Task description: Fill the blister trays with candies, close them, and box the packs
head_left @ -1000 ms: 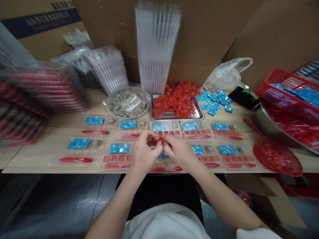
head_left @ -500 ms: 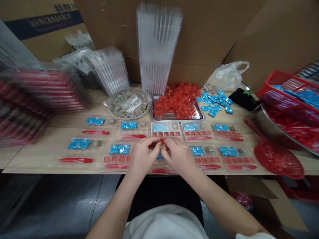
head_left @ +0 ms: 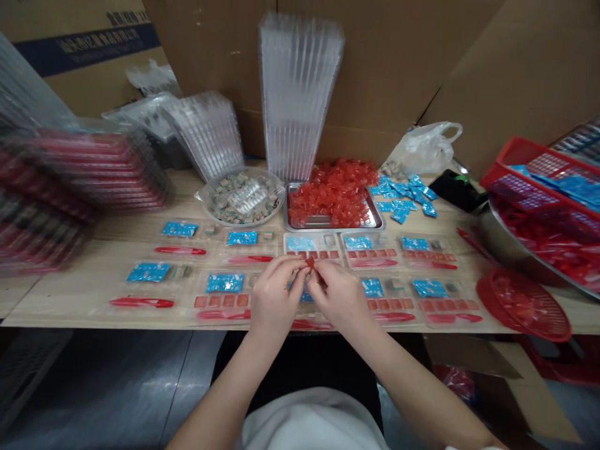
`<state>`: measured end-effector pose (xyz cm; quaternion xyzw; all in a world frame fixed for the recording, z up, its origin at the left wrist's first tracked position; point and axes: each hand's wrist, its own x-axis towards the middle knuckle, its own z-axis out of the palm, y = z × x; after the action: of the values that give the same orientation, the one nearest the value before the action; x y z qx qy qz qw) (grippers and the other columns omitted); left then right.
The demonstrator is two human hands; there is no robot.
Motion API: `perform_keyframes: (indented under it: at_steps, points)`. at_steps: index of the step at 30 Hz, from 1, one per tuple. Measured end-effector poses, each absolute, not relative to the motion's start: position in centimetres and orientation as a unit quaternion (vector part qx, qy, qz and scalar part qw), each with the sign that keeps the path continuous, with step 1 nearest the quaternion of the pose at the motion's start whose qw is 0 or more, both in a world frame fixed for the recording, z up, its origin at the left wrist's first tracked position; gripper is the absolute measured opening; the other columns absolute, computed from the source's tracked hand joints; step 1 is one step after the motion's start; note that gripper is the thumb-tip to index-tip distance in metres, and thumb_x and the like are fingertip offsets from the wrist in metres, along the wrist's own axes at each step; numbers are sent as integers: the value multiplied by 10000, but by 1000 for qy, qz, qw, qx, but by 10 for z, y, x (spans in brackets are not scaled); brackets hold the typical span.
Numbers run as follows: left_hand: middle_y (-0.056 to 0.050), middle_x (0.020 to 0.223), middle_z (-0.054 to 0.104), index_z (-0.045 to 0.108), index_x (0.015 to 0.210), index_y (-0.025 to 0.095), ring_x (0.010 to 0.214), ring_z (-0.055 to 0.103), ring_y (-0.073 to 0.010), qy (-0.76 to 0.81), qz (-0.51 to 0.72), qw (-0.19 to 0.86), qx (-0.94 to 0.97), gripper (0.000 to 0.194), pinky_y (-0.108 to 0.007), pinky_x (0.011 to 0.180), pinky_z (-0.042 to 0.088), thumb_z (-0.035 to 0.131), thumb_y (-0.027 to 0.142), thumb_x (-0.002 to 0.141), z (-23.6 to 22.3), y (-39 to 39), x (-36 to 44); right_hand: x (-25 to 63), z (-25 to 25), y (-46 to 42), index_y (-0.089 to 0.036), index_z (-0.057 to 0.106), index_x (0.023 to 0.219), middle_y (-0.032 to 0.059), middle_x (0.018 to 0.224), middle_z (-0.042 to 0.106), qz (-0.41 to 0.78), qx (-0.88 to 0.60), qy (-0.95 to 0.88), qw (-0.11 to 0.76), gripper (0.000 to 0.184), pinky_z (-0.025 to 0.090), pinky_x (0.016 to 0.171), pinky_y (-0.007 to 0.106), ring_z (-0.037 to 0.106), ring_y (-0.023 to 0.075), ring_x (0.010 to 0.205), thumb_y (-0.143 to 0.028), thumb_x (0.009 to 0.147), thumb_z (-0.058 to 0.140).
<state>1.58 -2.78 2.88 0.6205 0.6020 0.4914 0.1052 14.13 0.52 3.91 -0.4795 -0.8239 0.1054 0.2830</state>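
Observation:
My left hand (head_left: 279, 289) and my right hand (head_left: 338, 289) meet over the front row of clear plastic trays, fingertips pinched together. Between them is a small red translucent piece (head_left: 310, 262), mostly covered by the fingers; its exact kind is hard to make out. Below the hands lies a tray with a red plastic knife (head_left: 312, 324) and a blue packet partly hidden. To the left, another tray holds a blue packet (head_left: 225, 282), a row of red squares (head_left: 222, 301) and a red knife. Behind the hands is a tray with a pale blue packet (head_left: 300, 242).
A metal tray (head_left: 380, 220) heaped with red pieces stands behind, beside a round tub (head_left: 206, 200) of small blocks. Stacked clear trays (head_left: 300, 94) rise at the back. Blue packets (head_left: 398, 194) lie loose. Red baskets (head_left: 560, 322) and a metal bowl (head_left: 501, 240) stand right.
Both hands stay together at nearly the same spot, having shifted slightly right with the red piece between the fingertips. The view has moved a little; the trays look unchanged.

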Motion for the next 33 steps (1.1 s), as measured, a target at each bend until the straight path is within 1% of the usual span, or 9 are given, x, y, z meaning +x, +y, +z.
perform_keyframes:
  at_steps: [4, 9, 12, 17, 20, 23, 26, 30, 33]
  points:
    - [-29, 888, 669, 647, 872, 196, 809, 621, -150, 619, 444, 127, 636, 123, -277, 758, 497, 556, 150, 803, 34, -23, 8, 143, 37, 5, -173, 565, 704, 53, 682, 632, 38, -440, -856, 268, 200, 347, 605, 257, 566, 159, 641, -196, 848, 428]
    - [8, 714, 654, 635, 732, 189, 659, 594, -136, 611, 355, 258, 659, 78, -241, 626, 455, 581, 148, 693, 39, -10, -2, 150, 31, 7, -172, 577, 681, 39, 656, 622, 61, -411, -876, 243, 150, 342, 589, 258, 544, 150, 613, -176, 792, 477]
    - [19, 652, 627, 618, 675, 175, 612, 562, -121, 610, 323, 330, 643, 55, -216, 571, 414, 565, 175, 660, 43, -5, -1, 155, 28, 9, -179, 582, 678, 2, 608, 581, 194, -440, -839, 256, 135, 331, 548, 239, 511, 124, 570, -173, 766, 481]
    - [22, 630, 592, 602, 663, 159, 594, 519, -105, 592, 345, 414, 599, 60, -204, 557, 391, 553, 180, 636, 44, -5, -4, 160, 27, 12, -182, 546, 639, -26, 544, 537, 507, -454, -676, 283, 152, 377, 506, 223, 506, 113, 514, -204, 743, 436]
    - [20, 630, 588, 605, 675, 152, 579, 510, -99, 564, 354, 503, 551, 66, -205, 550, 391, 569, 195, 641, 39, -5, -14, 163, 29, 13, -186, 510, 606, -32, 502, 518, 588, -439, -612, 295, 160, 404, 512, 233, 502, 113, 487, -203, 733, 414]
    - [12, 648, 591, 597, 693, 144, 600, 527, -102, 532, 364, 564, 517, 85, -220, 586, 415, 591, 226, 668, 35, -6, -22, 164, 31, 12, -187, 500, 597, -28, 515, 517, 546, -449, -652, 274, 168, 383, 508, 228, 498, 113, 501, -198, 740, 414]
    - [-9, 745, 613, 573, 782, 147, 686, 580, -126, 489, 393, 604, 491, 138, -250, 657, 463, 617, 243, 693, 34, -11, -18, 162, 33, 9, -186, 516, 613, -19, 544, 519, 383, -471, -747, 271, 159, 339, 508, 231, 480, 116, 523, -195, 749, 435]
    - [-15, 883, 632, 558, 886, 178, 758, 613, -132, 528, 472, 507, 491, 207, -254, 699, 490, 634, 183, 693, 33, -21, -2, 153, 35, -1, -176, 561, 673, 14, 613, 561, 143, -448, -837, 281, 119, 348, 560, 260, 506, 142, 588, -168, 756, 476]
    - [-3, 762, 643, 616, 800, 166, 714, 608, -115, 552, 508, 463, 472, 88, -223, 685, 480, 627, 187, 716, 33, -26, 3, 151, 39, -8, -174, 566, 695, 30, 649, 573, 106, -393, -863, 298, 143, 395, 609, 275, 532, 157, 643, -140, 791, 466]
